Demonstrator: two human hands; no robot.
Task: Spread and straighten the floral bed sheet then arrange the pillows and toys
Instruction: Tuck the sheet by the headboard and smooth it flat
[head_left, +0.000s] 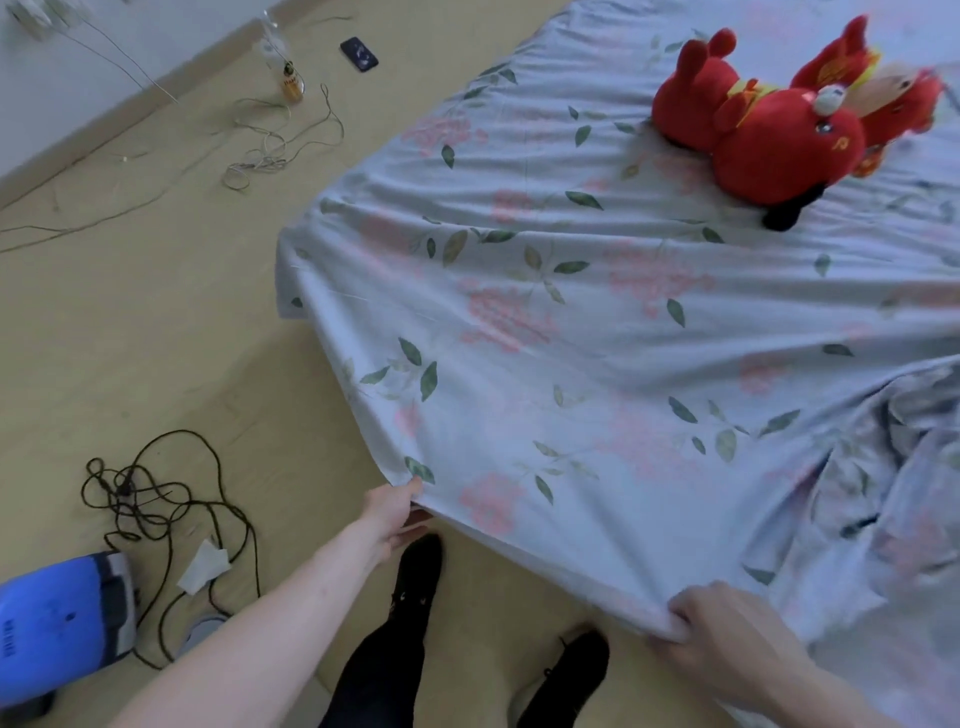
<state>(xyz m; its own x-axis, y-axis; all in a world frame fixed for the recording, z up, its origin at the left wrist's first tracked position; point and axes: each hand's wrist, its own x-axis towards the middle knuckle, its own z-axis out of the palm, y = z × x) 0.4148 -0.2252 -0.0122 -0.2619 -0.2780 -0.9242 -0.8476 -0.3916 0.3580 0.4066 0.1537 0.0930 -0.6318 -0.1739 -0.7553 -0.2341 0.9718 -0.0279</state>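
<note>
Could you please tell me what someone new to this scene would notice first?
The pale blue floral bed sheet fills the middle and right, its near edge gripped by the left hand and the right hand. Bright red plush toys lie on it at upper right. On the wooden floor at lower left lies a tangled dark cable.

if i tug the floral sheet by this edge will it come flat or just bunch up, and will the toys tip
The floral sheet looks thin and floppy: it ripples between the left hand and right hand gripping its edge. A tug probably flattens the near part, less likely the crumpled heap at right. The red plush toys look light, so they may slide or topple.
</note>
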